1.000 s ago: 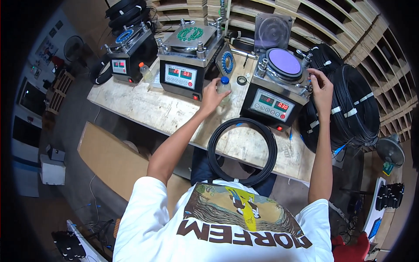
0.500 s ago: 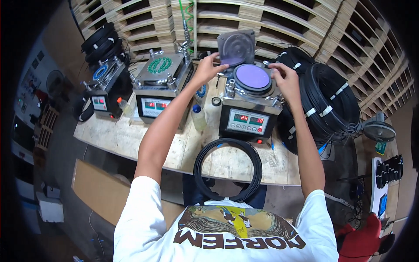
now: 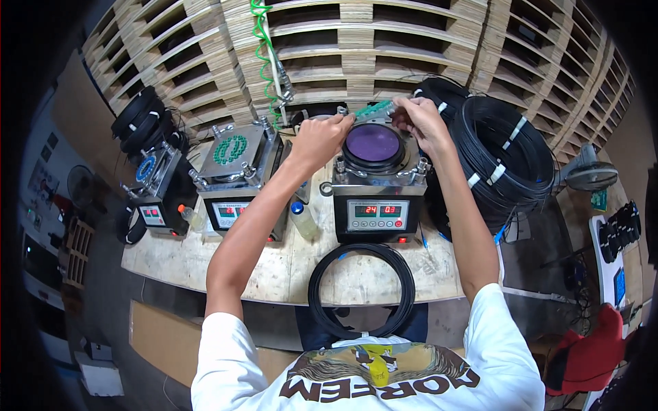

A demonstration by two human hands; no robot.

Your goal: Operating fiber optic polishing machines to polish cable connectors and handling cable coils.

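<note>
A worn plywood bench (image 3: 288, 264) stands before a wall of stacked wooden pallets (image 3: 384, 48). From the left it carries a small press (image 3: 154, 188) with black coils (image 3: 140, 120) behind it, a second press (image 3: 236, 171) with green rings on its plate, a small bottle (image 3: 303, 218), then a third press (image 3: 373, 185) with a round purple plate (image 3: 373, 144) and a red-digit panel. A black tube loop (image 3: 361, 288) lies at the bench's near edge, well below both hands. Large black coils (image 3: 504, 154) sit to the right of the right hand.

The left hand (image 3: 321, 137) rests at the purple plate's upper left rim, fingers (image 3: 343, 120) pinched on one end of a green strip (image 3: 373, 109). The right hand (image 3: 419, 118) pinches the other end. The strip is thin, pale green and beaded-looking, stretched between the fingertips just above the plate's far edge.
</note>
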